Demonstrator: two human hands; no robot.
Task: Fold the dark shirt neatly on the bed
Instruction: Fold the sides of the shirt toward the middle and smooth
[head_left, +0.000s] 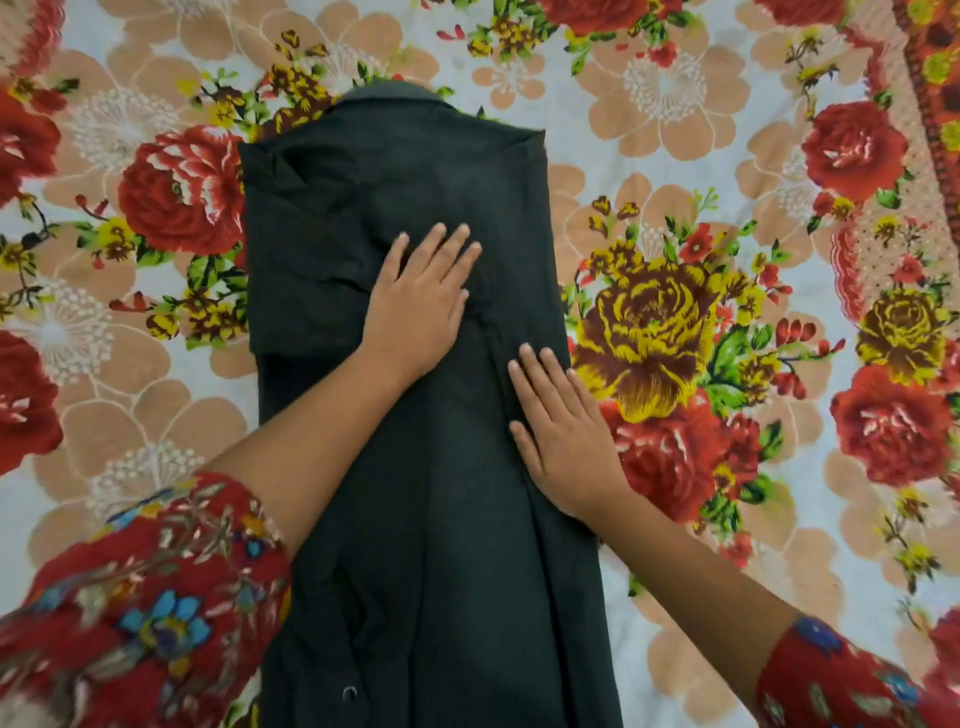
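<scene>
- Lies lengthwise on the red, yellow and peach floral bedsheet (675, 104): long dark cloth shirt (457, 545), sides folded inward into a narrow band; collar (395, 96) at the far end
- Presses flat on the shirt's middle: left hand (421, 301), fingers straight, slightly spread, gripping nothing
- Rests flat just inside the shirt's right edge: right hand (566, 436), fingers straight, close together, gripping nothing
- Cover both arms near the camera: red floral sleeves (140, 597)
</scene>
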